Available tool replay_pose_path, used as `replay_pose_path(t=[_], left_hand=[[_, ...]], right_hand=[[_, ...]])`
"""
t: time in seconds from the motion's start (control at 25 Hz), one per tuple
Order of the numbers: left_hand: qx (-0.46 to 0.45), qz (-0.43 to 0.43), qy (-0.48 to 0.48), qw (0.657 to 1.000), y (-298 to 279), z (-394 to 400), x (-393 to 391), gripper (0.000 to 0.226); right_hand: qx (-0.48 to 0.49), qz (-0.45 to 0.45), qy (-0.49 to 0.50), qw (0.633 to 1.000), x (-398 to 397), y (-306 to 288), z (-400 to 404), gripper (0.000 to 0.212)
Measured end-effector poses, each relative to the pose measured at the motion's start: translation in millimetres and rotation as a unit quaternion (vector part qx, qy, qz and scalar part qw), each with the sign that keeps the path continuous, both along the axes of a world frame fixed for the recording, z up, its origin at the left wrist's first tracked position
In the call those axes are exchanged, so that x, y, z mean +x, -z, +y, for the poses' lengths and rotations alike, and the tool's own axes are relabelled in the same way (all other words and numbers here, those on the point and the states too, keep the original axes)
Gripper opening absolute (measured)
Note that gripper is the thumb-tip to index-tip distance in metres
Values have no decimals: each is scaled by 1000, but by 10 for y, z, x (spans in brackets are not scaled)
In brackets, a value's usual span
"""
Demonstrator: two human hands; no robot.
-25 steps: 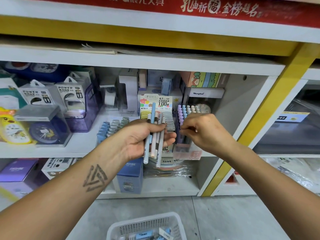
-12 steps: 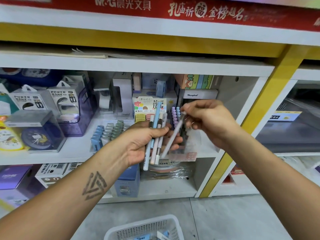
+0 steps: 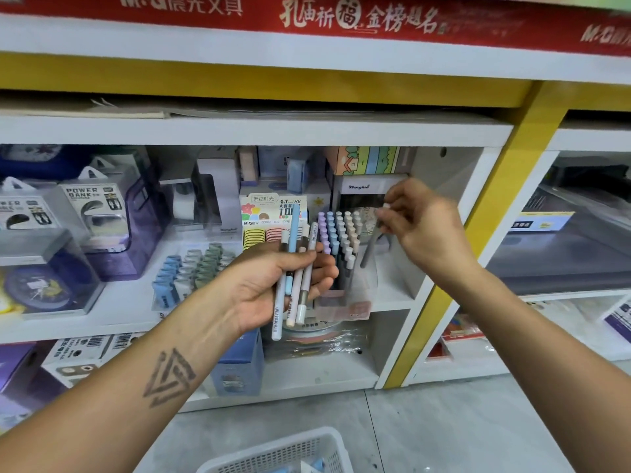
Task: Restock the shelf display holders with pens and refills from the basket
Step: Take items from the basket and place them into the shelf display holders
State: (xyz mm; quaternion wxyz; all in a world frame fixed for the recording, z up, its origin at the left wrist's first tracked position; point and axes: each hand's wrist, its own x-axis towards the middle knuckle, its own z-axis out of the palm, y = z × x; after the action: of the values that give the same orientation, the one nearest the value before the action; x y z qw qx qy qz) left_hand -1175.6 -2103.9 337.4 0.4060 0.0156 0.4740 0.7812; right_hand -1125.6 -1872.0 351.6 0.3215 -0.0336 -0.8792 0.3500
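power bank boxes (image 3: 92, 213) left on shelf | clock in clear case (image 3: 37, 285) below-left | red banner (image 3: 341, 18) overhead

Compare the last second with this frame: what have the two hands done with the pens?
The right hand drew one grey pen out of the left hand's bunch and carried it right, over the clear pen holder; it now pinches the pen near its top, tip angled down toward the holder. The left hand still grips the remaining pens in front of the shelf.

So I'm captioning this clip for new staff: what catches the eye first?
The left hand at centre grips a bunch of pens. Right of it, the right hand pinches one grey pen over the holder of pastel pens. A white basket sits on the floor below.
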Motion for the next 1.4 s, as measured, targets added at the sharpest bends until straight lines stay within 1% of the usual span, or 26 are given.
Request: replay_pose_path(t=[0.12,0.2,0.4,0.52,0.6,0.64,0.68,0.72,0.8,0.88,0.96,1.04,1.12,1.16,1.24,1.32,1.4], left_hand=[[-1,11,2,1000,52,30,-20,26],[-1,12,2,1000,71,42,-35,27],[-1,14,6,1000,94,58,-34,18],[-1,10,18,1000,90,55,-11,14],[5,3,25,1000,88,47,-1,17],[9,0,27,1000,86,44,1,17],[12,-1,27,1000,82,42,3,17],[14,-1,28,1000,81,44,3,19],[18,-1,27,999,72,41,1,24],[24,0,29,999,56,37,11,24],[28,2,34,999,34,30,36,23],[35,8,29,999,5,23,44,24],[55,21,-4,998,-33,6,24,25],[66,27,-31,997,-51,-7,4,26],[83,34,-83,992,-73,-34,-35,28],[97,40,-108,989,-70,-53,-48,28],[113,39,-129,984,-69,-72,-66,26]], right_hand=[[49,-20,-17,998,-22,133,-39,11],[77,-24,-25,996,-37,183,-46,11],[110,-36,-49,992,-72,227,-58,14],[144,-46,-39,988,-108,251,-47,6],[210,-61,-14,976,-133,247,-50,14],[222,-76,1,972,-137,232,-65,19],[211,-81,14,974,-136,206,-95,21],[169,-74,16,983,-128,163,-144,21],[3,-78,-20,997,-117,60,-285,17],[-153,-133,-81,976,-95,-12,-457,19],[-241,-157,-112,951,-72,-36,-577,21],[-267,-141,-107,947,-56,-58,-635,21],[-230,-130,-88,960,-29,-90,-669,19],[-215,-138,-91,963,-15,-100,-690,22],[-196,-179,-117,957,14,-106,-754,32],[-199,-215,-134,947,36,-101,-814,41],[-210,-260,-159,929,56,-110,-874,47]])
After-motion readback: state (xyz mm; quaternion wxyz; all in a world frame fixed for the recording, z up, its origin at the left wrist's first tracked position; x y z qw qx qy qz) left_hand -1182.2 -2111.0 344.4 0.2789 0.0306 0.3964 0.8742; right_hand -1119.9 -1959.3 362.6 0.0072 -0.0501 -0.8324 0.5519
